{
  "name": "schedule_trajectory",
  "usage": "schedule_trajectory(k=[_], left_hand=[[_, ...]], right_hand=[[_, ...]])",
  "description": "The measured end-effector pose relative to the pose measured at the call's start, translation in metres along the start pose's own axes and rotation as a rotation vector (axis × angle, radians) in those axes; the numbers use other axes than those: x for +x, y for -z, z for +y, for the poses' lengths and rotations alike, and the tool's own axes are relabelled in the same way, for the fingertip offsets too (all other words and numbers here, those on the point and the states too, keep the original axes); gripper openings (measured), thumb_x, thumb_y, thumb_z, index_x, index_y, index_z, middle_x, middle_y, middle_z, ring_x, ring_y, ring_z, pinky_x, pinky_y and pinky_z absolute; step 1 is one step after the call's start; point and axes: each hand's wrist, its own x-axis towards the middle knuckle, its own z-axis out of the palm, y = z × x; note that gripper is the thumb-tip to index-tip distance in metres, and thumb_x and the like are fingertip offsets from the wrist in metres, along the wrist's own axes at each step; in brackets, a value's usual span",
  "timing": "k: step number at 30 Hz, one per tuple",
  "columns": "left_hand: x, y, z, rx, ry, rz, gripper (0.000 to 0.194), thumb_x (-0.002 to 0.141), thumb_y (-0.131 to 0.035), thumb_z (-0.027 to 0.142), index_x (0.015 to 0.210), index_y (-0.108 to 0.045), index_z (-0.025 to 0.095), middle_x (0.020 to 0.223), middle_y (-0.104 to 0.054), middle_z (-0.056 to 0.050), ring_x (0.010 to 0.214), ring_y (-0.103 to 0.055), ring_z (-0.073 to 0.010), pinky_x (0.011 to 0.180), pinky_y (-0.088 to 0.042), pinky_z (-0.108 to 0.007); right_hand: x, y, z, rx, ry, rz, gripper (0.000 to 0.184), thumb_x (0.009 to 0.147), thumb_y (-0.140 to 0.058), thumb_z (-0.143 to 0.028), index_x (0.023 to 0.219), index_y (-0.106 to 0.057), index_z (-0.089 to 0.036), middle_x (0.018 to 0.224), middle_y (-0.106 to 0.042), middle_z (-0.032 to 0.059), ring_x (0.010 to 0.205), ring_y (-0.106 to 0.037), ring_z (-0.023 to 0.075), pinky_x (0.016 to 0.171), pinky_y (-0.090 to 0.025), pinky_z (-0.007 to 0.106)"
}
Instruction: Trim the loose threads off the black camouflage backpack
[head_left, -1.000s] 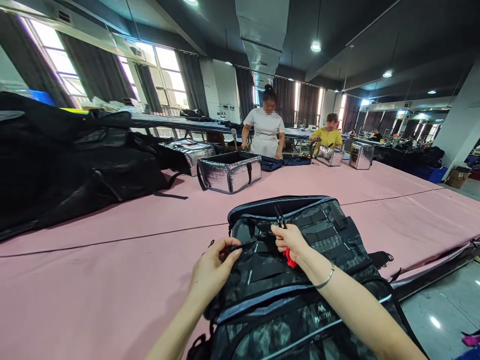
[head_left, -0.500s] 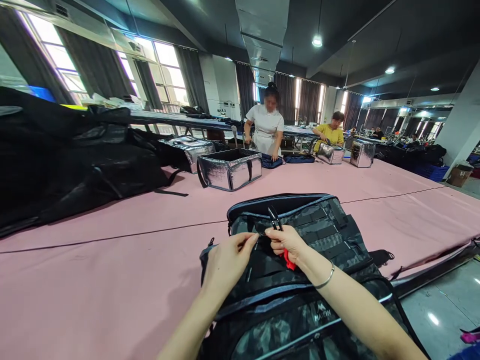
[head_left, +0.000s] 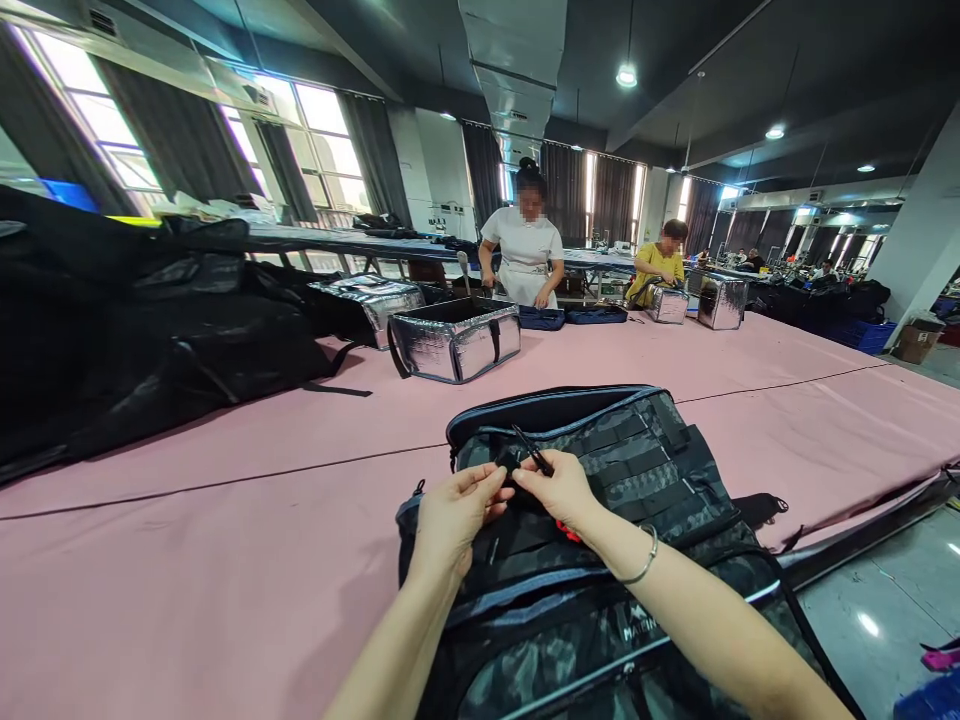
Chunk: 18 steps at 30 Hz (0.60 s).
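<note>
A dark camouflage backpack point(head_left: 637, 455) with webbing rows and an unzipped top lies on the table before me. My left hand point(head_left: 454, 515) pinches a small black piece point(head_left: 508, 460) near the bag's top; whether it is strap or fabric I cannot tell. Closed around black thread snips point(head_left: 534, 452) is my right hand point(head_left: 566, 495), whose fingertips also meet that black piece. The snips point up and left, and a red part point(head_left: 568, 530) shows below the palm.
The pink-covered table point(head_left: 225, 560) carries a big black bag pile point(head_left: 135, 330) at left. Silver foil-lined boxes point(head_left: 480, 345) stand farther back. Across the table are a person in white point(head_left: 521, 240) and a person in yellow point(head_left: 660, 262).
My hands have come together on the small black piece. The snips in my right hand have swung lower and tilted left. My view has shifted slightly.
</note>
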Motion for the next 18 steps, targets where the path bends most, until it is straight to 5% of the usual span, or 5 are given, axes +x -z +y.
schedule_trajectory(k=[9, 18], left_hand=[[-0.002, 0.003, -0.004, -0.008, -0.035, 0.006, 0.041, 0.042, -0.075, 0.035, 0.072, -0.061, 0.012, 0.061, -0.062, -0.001, 0.048, -0.053, -0.0083, 0.044, -0.041, -0.019], [-0.001, 0.006, -0.008, 0.091, -0.085, -0.039, 0.046, 0.042, -0.075, 0.045, 0.071, -0.059, 0.013, 0.063, -0.065, -0.004, 0.044, -0.045, -0.0066, 0.040, -0.032, -0.018]], right_hand=[[-0.011, 0.001, -0.015, -0.151, 0.097, 0.116, 0.008, 0.070, -0.063, -0.028, 0.068, -0.066, -0.021, 0.065, -0.063, -0.0030, 0.060, -0.052, 0.0135, 0.061, -0.039, 0.025], [0.000, -0.005, -0.004, 0.099, 0.004, 0.038, 0.012, 0.062, -0.070, -0.029, 0.064, -0.066, -0.018, 0.063, -0.062, -0.0019, 0.061, -0.053, 0.0130, 0.060, -0.039, 0.024]])
